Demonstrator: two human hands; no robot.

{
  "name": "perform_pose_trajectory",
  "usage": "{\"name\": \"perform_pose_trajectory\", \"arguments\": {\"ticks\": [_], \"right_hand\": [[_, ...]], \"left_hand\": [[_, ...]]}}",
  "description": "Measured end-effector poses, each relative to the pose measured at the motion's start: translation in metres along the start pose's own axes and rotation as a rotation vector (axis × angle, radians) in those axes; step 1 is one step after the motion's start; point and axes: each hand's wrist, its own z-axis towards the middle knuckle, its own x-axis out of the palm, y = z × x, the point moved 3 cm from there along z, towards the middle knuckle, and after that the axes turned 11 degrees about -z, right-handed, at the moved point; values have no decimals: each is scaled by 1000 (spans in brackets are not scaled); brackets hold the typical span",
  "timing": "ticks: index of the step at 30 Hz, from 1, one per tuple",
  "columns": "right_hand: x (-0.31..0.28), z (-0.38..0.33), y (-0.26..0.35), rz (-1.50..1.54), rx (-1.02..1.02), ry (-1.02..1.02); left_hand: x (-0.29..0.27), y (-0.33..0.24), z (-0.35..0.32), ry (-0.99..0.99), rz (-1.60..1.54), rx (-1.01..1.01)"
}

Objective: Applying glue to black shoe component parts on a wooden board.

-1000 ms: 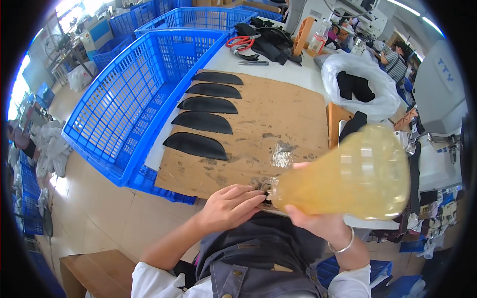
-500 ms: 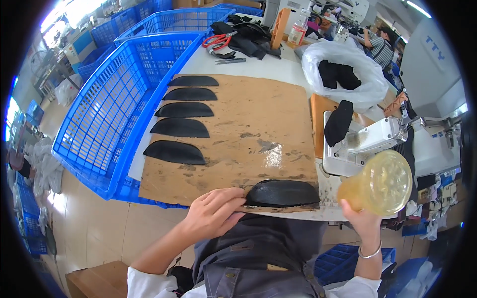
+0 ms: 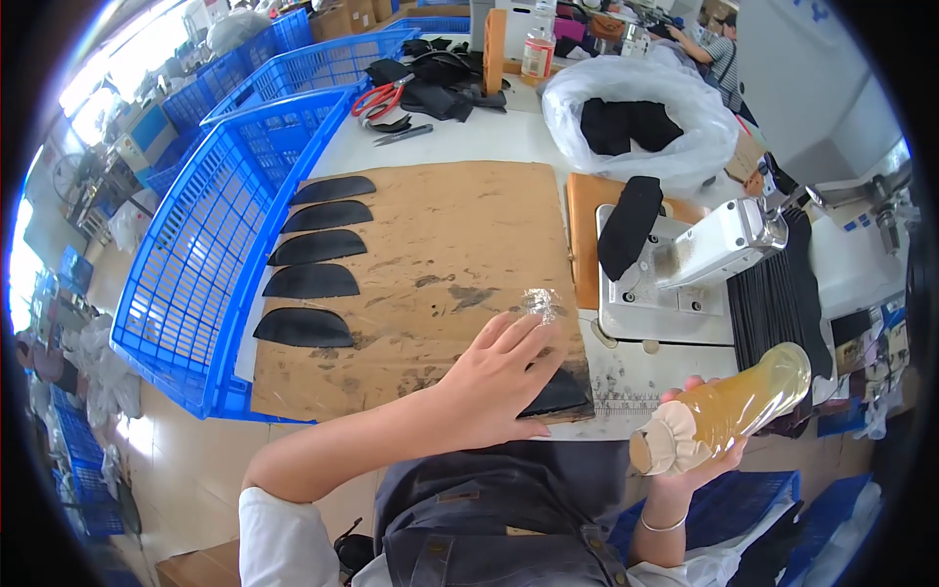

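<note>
Pressing flat on a black curved piece (image 3: 556, 393), the left hand (image 3: 499, 377) lies open with its fingers spread and grips nothing; it only bears down on the piece at the near right corner of the brown cardboard sheet (image 3: 430, 264). Most of the piece is hidden under the palm, and only its pointed right end shows, close to the sheet's edge. The right hand (image 3: 696, 445) is closed around a clear plastic bottle (image 3: 729, 411) of yellowish liquid, held tilted off the table's near edge, its cloth-wrapped mouth (image 3: 663, 452) pointing toward the person.

Five more black pieces (image 3: 311, 282) lie in a column along the sheet's left side, apart from each other, next to a blue plastic crate (image 3: 210, 254). A sewing machine (image 3: 699, 256) stands just to the right of the sheet, with a white bag (image 3: 646, 98) of black parts behind it.

The piece looks thin, light and pliable, likely to slide or curl if pushed from one end, so a flat palm across its middle probably suits it best, or a pinch at the pointed tip to lift it. The bottle looks soft-walled and rather full; a firm squeeze could press liquid through the cloth, so a hold around its body seems safer.
</note>
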Motion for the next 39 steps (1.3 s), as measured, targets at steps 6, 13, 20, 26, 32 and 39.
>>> {"name": "perform_pose_trajectory", "arguments": {"ticks": [6,13,20,26,32,39], "right_hand": [[-4,1,-7,-19,71,73],[5,-3,-21,145,212,160],[25,-5,-45,263,338,310],[32,-10,-47,141,342,225],[41,-8,-48,149,326,223],[40,-7,-46,0,352,209]], "left_hand": [[-3,-9,-10,-79,52,14],[-5,-6,-7,-195,-83,-24],[-9,0,-11,-351,-174,-70],[-5,1,-21,-506,-256,-23],[-66,10,-77,-754,-589,-257],[-134,0,-193,-1210,338,-317]]}}
